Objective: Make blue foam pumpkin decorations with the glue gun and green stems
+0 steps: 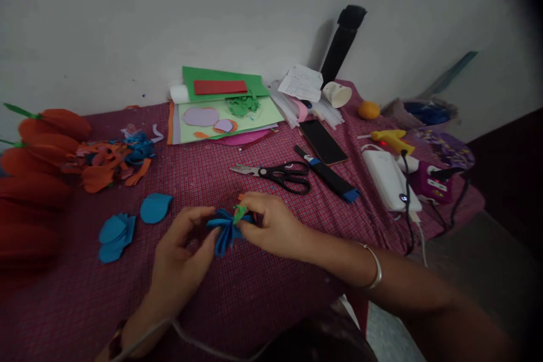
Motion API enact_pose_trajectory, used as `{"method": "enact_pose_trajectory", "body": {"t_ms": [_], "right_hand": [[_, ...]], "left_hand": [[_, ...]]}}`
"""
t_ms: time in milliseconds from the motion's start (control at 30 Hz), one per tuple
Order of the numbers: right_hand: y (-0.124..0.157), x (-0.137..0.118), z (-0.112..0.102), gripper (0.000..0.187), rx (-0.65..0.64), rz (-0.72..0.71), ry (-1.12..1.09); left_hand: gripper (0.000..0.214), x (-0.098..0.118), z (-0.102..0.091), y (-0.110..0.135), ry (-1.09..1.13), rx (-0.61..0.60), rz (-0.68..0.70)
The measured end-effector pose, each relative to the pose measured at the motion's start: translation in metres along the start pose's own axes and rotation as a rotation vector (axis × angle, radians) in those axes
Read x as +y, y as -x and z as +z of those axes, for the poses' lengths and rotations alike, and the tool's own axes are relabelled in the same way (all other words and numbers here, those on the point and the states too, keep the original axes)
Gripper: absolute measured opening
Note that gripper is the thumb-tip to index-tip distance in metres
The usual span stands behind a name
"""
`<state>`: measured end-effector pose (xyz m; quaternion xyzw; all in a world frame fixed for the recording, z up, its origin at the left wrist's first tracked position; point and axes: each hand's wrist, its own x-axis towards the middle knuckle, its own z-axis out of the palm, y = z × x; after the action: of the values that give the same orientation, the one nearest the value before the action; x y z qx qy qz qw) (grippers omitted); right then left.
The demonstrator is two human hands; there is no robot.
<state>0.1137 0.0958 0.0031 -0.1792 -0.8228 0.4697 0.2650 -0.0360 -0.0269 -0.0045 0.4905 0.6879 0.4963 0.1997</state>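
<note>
In the lower centre, a fanned blue paper-like petal cluster point(224, 242) lies between the hands, spreading left and downward from a small green paper-like piece point(240, 213), where the right hand point(274, 226) pinches; the left hand point(180, 260) grips its left edge.

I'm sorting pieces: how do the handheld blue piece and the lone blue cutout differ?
The blue piece is between left hand and right hand; the lone cutout lies on the cloth. The blue piece has several fanned layers; the cutout looks flat and rounded. A green strip shows against the blue piece; the cutout shows only blue. Both are blue.
</note>
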Motion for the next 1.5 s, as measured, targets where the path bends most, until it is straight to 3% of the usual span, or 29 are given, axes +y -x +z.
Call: {"method": "enact_pose_trajectory", "body": {"t_ms": [167,367,600,933,1067,1200,1267,1400,1500], "right_hand": [[0.001,-0.003,-0.002,0.006,-0.017,-0.017,-0.015],[0.005,-0.005,-0.006,0.023,-0.054,-0.086,-0.164],[0.003,-0.005,-0.007,0.010,0.016,-0.083,-0.228],[0.003,-0.004,-0.013,0.018,-0.106,0.091,-0.500],[0.001,0.001,-0.016,0.023,-0.212,0.139,-0.627],[-0.001,0.005,-0.018,0.016,-0.337,0.173,-0.676],[-0.002,0.007,-0.016,0.010,-0.324,0.199,-0.664],[-0.004,0.009,-0.010,0.008,-0.088,0.331,-0.591],[-0.006,0.010,-0.003,0.007,0.035,0.420,-0.597]], "left_hand": [[0.003,0.000,0.000,-0.005,-0.049,0.009,0.075],[0.010,-0.002,-0.004,-0.004,-0.026,0.047,0.063],[0.008,-0.003,-0.007,-0.007,0.140,0.062,0.013],[0.006,-0.014,-0.013,-0.011,0.386,-0.161,-0.018],[0.008,-0.016,-0.015,-0.011,0.453,-0.240,-0.009],[0.010,-0.014,-0.013,-0.013,0.423,-0.304,-0.010],[0.010,-0.011,-0.012,-0.014,0.345,-0.208,-0.042],[0.013,-0.007,-0.020,-0.013,0.104,0.233,-0.109],[0.008,-0.002,-0.027,-0.006,-0.042,0.323,-0.013]]}}
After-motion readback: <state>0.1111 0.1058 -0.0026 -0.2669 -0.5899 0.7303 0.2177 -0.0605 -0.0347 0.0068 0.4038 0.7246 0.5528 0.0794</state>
